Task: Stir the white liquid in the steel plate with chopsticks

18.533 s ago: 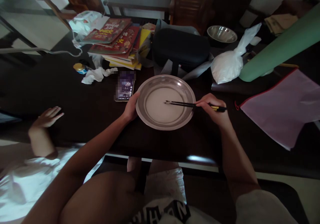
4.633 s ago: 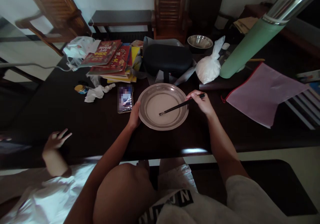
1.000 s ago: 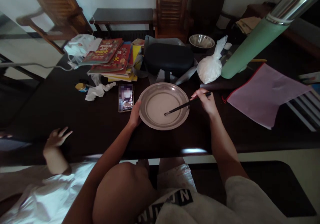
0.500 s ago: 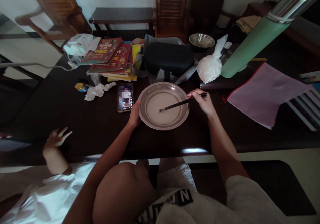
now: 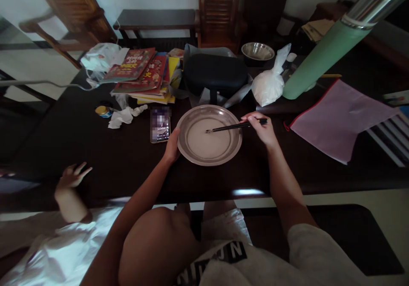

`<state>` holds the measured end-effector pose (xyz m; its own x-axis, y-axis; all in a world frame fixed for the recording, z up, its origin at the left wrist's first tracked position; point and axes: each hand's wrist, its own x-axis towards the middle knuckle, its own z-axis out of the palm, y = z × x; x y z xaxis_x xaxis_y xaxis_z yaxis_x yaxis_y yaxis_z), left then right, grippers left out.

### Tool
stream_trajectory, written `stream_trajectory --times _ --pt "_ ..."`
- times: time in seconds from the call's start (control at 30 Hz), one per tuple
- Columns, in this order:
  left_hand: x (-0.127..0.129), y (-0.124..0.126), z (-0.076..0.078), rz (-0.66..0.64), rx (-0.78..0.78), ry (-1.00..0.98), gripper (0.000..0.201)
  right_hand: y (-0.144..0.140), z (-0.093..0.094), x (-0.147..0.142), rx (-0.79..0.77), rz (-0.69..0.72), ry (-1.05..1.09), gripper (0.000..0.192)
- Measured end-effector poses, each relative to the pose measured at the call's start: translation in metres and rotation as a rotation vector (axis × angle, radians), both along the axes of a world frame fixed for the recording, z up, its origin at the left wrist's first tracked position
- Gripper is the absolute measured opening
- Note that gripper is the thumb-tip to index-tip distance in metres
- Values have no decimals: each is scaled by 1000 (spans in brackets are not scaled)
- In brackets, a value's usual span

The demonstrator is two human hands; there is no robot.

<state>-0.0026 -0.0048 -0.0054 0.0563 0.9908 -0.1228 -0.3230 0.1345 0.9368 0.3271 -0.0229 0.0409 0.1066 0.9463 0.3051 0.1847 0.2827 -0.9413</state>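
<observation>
A round metal basin (image 5: 234,147) with a pale, cloudy content (image 5: 207,145) sits on the dark table in front of me. My left hand (image 5: 173,145) grips its left rim, with the fingers partly hidden behind and under the edge. In my right hand (image 5: 261,129) I hold a pair of black chopsticks (image 5: 228,127) over the basin's right side. Their tips are at the pale content, slightly above its middle. A lit phone (image 5: 160,125) lies just left of the basin.
Behind the basin are a black case (image 5: 215,72), a knotted bag of white powder (image 5: 268,88) and a tall green thermos (image 5: 326,62). Stacked books (image 5: 137,70) and crumpled tissue (image 5: 121,117) lie left. A pink pouch (image 5: 338,119) is at right. Another person's hand (image 5: 72,177) rests at the left table edge.
The chopstick tips have moved slightly up and to the right within the basin, and the chopsticks now lie flatter. The phone's picture has changed. My left hand and the basin have stayed put.
</observation>
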Motion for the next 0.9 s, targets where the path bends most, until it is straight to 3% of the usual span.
stream_trajectory --times 0.1,0.33,0.53,0.73,0.9 --pt "-1 1 -2 -4 12 12 42 1 0 8 41 -99 28 46" --pt "-3 1 -5 19 13 27 42 1 -2 -3 -36 48 -11 48" --pt "-1 1 -3 37 21 28 36 2 -2 10 52 -123 35 44" --pt "0 -2 4 35 39 71 33 1 -2 -1 -18 67 -6 47" --pt "0 -4 8 25 57 80 32 2 1 5 42 -109 21 48"
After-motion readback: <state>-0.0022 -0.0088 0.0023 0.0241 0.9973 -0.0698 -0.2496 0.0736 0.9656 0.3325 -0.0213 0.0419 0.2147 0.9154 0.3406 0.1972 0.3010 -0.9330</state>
